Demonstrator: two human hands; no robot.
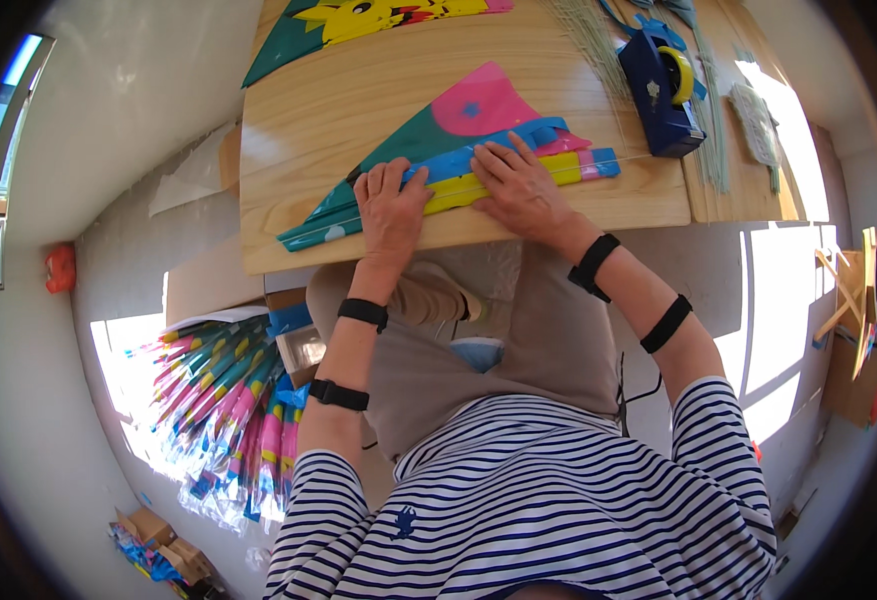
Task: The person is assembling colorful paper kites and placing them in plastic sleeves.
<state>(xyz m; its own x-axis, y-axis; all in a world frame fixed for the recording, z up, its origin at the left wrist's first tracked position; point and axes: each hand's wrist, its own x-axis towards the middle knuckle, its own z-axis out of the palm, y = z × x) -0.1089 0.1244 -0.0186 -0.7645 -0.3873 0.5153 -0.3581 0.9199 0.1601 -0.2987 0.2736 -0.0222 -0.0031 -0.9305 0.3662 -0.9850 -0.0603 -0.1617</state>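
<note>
A partly folded kite (410, 135) in green, pink and yellow lies near the table's front edge, its pointed pink part spread away from me. A blue strip (448, 157) runs along it, ending in a loop at the right. The near side is gathered into a long narrow roll with a yellow stretch (448, 193), and a thin pale line crosses it. My left hand (390, 215) is closed over the roll toward its green end. Toward the yellow and pink end, my right hand (523, 190) presses and grips it with bent fingers.
A blue tape dispenser (648, 100) with a yellow roll stands at the right, beside several thin pale rods (593, 45). Another kite with a yellow cartoon figure (388, 20) lies at the far edge. Many bagged folded kites (218, 385) are heaped on the floor at my left.
</note>
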